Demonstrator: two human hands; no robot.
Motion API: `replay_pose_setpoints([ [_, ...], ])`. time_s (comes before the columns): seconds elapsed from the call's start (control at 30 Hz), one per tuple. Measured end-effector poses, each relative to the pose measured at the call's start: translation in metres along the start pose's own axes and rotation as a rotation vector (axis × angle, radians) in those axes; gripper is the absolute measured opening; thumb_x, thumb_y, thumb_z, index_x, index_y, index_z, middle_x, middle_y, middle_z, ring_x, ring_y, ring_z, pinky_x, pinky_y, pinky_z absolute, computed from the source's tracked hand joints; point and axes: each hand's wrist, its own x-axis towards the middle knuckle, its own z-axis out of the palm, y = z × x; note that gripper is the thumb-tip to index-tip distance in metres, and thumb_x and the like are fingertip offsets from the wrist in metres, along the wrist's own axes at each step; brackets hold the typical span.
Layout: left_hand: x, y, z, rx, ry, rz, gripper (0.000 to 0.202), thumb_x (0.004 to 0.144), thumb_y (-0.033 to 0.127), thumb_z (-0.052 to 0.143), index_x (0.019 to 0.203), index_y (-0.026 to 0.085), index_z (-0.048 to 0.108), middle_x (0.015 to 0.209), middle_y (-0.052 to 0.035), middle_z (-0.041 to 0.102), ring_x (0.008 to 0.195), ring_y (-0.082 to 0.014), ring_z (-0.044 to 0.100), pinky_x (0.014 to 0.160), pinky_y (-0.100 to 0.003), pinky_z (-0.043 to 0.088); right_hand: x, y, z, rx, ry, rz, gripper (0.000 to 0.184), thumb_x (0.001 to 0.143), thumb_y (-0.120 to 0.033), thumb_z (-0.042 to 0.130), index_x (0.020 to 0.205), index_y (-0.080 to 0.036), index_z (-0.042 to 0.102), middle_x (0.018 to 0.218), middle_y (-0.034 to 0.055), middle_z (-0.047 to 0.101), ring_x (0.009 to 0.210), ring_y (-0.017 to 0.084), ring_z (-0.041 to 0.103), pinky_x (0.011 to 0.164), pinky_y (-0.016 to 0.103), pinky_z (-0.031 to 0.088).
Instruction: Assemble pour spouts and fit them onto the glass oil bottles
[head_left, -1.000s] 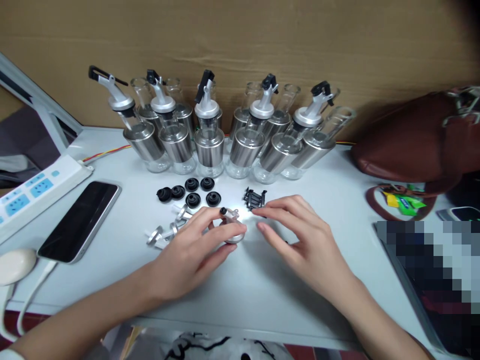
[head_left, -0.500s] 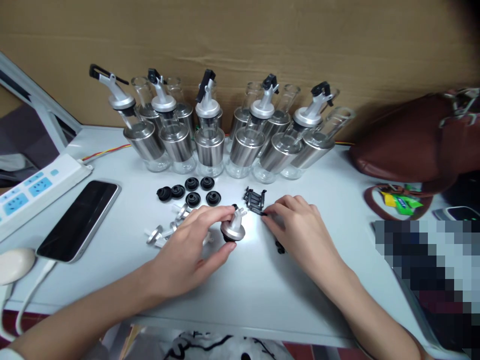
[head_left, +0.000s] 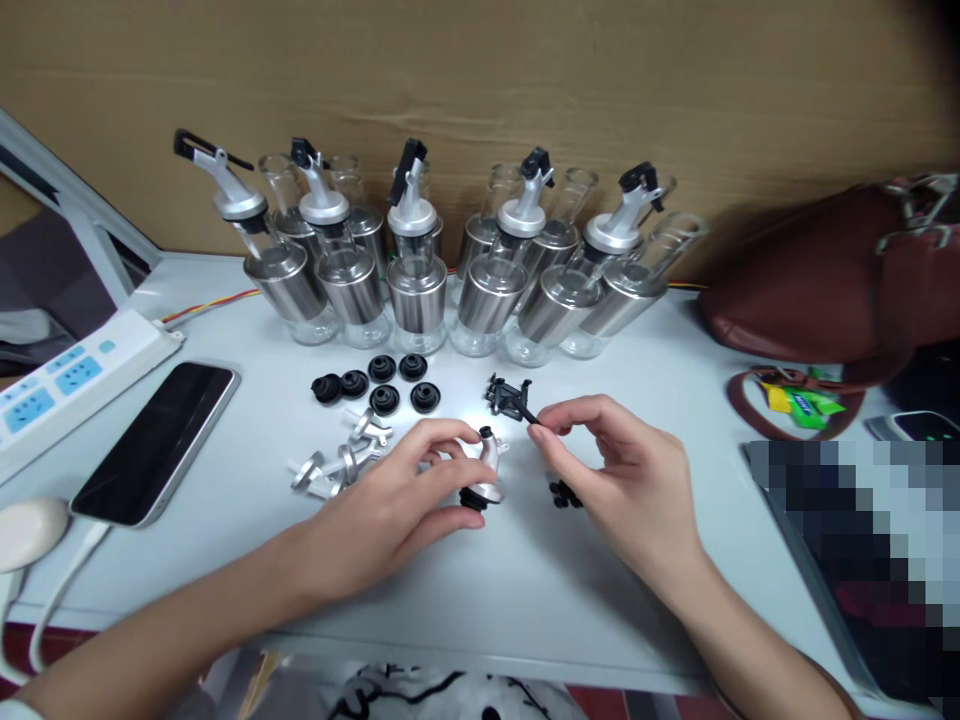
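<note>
My left hand (head_left: 420, 485) grips a silver pourer spout (head_left: 491, 470) with a black ribbed stopper underneath and a small black tip on top. Between the thumb and forefinger of my right hand (head_left: 615, 460) is a thin black lever (head_left: 526, 412), its far end over a small pile of black levers (head_left: 506, 394). Small black caps (head_left: 562, 494) lie beside my right palm, partly hidden by it. Left of the held spout are several silver spouts (head_left: 349, 460), and behind these several black stoppers (head_left: 384, 398) rest on the table.
Glass and steel bottles (head_left: 420, 300) stand in rows at the back, the front ones topped with pourers. A power strip (head_left: 75, 385) and a phone (head_left: 157, 445) lie at left. On the right are a brown bag (head_left: 810, 280), candy wrappers (head_left: 806, 408) and a partly blurred dark device (head_left: 840, 600).
My right hand has turned and lifted slightly, now pinching a black lever off the pile. My left hand has shifted a little right and nearer, tilting the pourer spout.
</note>
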Motion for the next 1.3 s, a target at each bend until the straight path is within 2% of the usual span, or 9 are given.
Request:
replay_pose_setpoints([
  [0.17,-0.0007,0.0006,0.0012,-0.018,0.033,0.012,0.016,0.094,0.018,0.049,0.109,0.020,0.051,0.132,-0.0124,0.033,0.090,-0.0123,0.059,0.083,-0.030,0.055,-0.0028,0.0014,0.0030,0.041,-0.067,-0.119,0.012,0.083,-0.009,0.062,0.083,-0.021,0.059,0.075,-0.0018,0.064,0.068,0.012,0.060,0.064,0.023,0.047],
  [0.3,0.0014,0.0003,0.0011,-0.006,0.033,0.034,0.015,0.094,0.019,0.048,0.109,0.020,0.051,0.135,-0.0137,0.035,0.093,-0.0131,0.059,0.082,-0.028,0.056,-0.0026,0.0008,0.0047,0.065,-0.107,-0.165,0.012,0.084,-0.009,0.062,0.086,-0.021,0.059,0.076,-0.0005,0.064,0.070,0.013,0.062,0.064,0.025,0.048],
  [0.5,0.0033,0.0018,-0.0009,0.049,0.075,0.081,0.014,0.095,0.020,0.046,0.108,0.017,0.048,0.134,-0.0185,0.042,0.092,-0.0134,0.062,0.087,-0.030,0.055,-0.0033,0.0009,0.0052,0.110,-0.078,-0.129,0.013,0.083,-0.009,0.062,0.085,-0.021,0.059,0.077,-0.0009,0.064,0.071,0.013,0.061,0.065,0.024,0.048],
  [0.83,0.0012,0.0000,-0.0009,0.102,0.054,0.091,0.015,0.097,0.025,0.043,0.109,0.016,0.044,0.138,-0.0250,0.046,0.111,-0.0215,0.062,0.088,-0.035,0.055,-0.0061,-0.0024,0.0056,0.203,-0.153,-0.132,0.013,0.083,-0.008,0.063,0.084,-0.020,0.057,0.076,-0.0016,0.063,0.070,0.011,0.060,0.065,0.023,0.047],
  [0.97,0.0025,0.0004,-0.0020,0.120,0.057,0.092,0.014,0.097,0.024,0.043,0.108,0.016,0.045,0.137,-0.0240,0.048,0.108,-0.0198,0.063,0.089,-0.033,0.054,-0.0077,-0.0038,0.0064,0.239,-0.151,-0.114,0.014,0.083,-0.007,0.062,0.083,-0.020,0.057,0.076,-0.0021,0.063,0.070,0.010,0.060,0.066,0.023,0.047],
  [1.13,0.0043,0.0022,-0.0029,0.091,0.034,0.110,0.014,0.097,0.023,0.041,0.108,0.016,0.048,0.141,-0.0254,0.042,0.099,-0.0164,0.065,0.083,-0.028,0.056,-0.0094,-0.0015,0.0059,0.258,-0.080,-0.088,0.017,0.082,-0.005,0.063,0.086,-0.021,0.058,0.079,-0.0019,0.064,0.074,0.011,0.061,0.069,0.025,0.048],
  [1.3,0.0030,0.0013,-0.0032,0.087,0.059,0.128,0.015,0.097,0.023,0.041,0.108,0.016,0.048,0.139,-0.0246,0.045,0.099,-0.0166,0.065,0.085,-0.030,0.056,-0.0095,-0.0013,0.0055,0.268,-0.095,-0.093,0.018,0.081,-0.005,0.063,0.086,-0.021,0.058,0.079,-0.0017,0.063,0.074,0.012,0.061,0.068,0.025,0.047],
])
